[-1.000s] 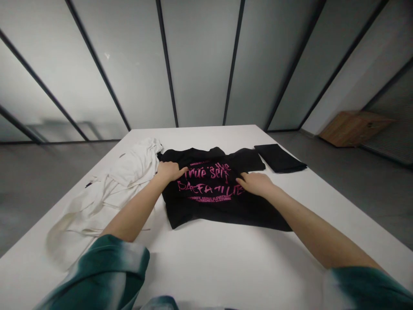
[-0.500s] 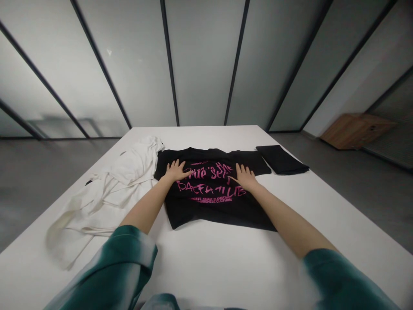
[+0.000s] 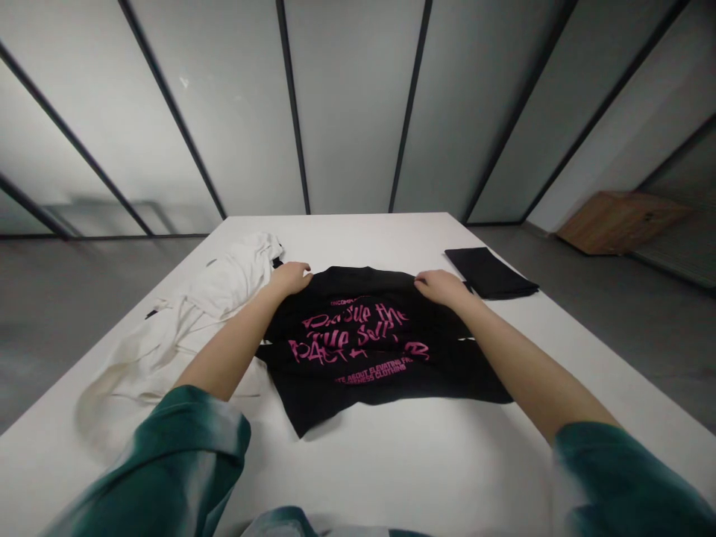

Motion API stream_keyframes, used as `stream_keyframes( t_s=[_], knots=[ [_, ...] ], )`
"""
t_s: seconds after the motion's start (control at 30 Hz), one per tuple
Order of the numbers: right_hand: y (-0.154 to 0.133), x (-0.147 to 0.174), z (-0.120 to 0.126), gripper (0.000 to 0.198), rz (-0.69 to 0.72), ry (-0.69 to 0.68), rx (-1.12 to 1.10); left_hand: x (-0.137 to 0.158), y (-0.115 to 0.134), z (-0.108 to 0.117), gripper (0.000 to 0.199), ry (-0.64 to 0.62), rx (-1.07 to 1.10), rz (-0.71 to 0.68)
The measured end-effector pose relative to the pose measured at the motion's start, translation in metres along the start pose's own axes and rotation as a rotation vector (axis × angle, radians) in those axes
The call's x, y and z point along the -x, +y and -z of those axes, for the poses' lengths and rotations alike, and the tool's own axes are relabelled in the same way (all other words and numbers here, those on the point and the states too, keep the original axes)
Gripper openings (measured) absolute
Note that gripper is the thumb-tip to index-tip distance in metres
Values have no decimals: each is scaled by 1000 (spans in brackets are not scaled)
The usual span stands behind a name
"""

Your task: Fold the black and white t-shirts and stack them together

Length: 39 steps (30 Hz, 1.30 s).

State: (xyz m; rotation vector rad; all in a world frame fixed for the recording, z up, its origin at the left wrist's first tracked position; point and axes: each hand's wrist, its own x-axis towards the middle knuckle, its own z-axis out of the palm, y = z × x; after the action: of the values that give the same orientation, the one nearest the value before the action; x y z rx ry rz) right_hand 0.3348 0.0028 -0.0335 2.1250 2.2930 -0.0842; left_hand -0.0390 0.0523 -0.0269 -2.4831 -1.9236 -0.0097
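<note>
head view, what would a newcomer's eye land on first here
Probably the bold pink lettering on the black garment in the middle of the white table, with the left hand and right hand gripping its far edge. Next might come the crumpled white fabric along the table's left side, then the neatly folded black cloth near the right edge, beyond the right hand.

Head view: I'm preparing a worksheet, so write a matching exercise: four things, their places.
1. Black fabric garment with pink lettering
2. Flat rectangular black cloth
3. Crumpled white cloth
4. Boxy brown wooden unit

A. Left side of the white table
B. Grey floor, right
C. Left hand and right hand at far edge
D. Near the table's right edge

Pairs: 1C, 2D, 3A, 4B
</note>
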Motion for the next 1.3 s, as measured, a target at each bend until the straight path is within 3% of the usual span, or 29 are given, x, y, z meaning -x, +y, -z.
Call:
stream_keyframes(
  t_s=[0.07,0.13,0.23,0.33,0.43,0.53,0.6,0.7,0.93,1.03,1.13,1.2,1.3],
  knots=[
    [-5,-23,-6,47,-58,65,-37,-15,5,-11,51,33,-35,21],
    [-13,-41,-15,51,-77,77,-60,-29,11,-22,52,-20,-30,26],
    [-22,-62,-23,42,-105,-22,-83,-49,19,-30,44,-140,24,86],
    [-23,-80,-22,35,-217,-63,-142,-67,23,-24,42,-171,54,158],
    [-19,-97,-18,48,-261,123,-266,-78,25,-10,52,-58,115,195],
    [-16,-103,-20,73,-83,274,-330,-73,28,-2,69,103,177,134],
    [-17,-95,-25,83,53,243,-300,-60,32,-5,74,119,154,61],
    [-23,-67,-36,78,163,107,-199,-32,39,-20,69,61,100,-30],
    [-30,10,-72,75,128,-45,-24,25,47,-63,77,-128,73,-78],
    [-29,24,-80,73,148,-44,-43,33,39,-69,78,-153,79,-74],
    [-21,25,-71,67,198,-40,-106,35,31,-70,82,-172,80,-81],
    [-5,19,-58,57,156,32,-190,36,27,-71,85,-172,81,-81],
    [32,7,-36,49,-141,238,-269,38,26,-72,86,-152,82,-75]
  ],
)
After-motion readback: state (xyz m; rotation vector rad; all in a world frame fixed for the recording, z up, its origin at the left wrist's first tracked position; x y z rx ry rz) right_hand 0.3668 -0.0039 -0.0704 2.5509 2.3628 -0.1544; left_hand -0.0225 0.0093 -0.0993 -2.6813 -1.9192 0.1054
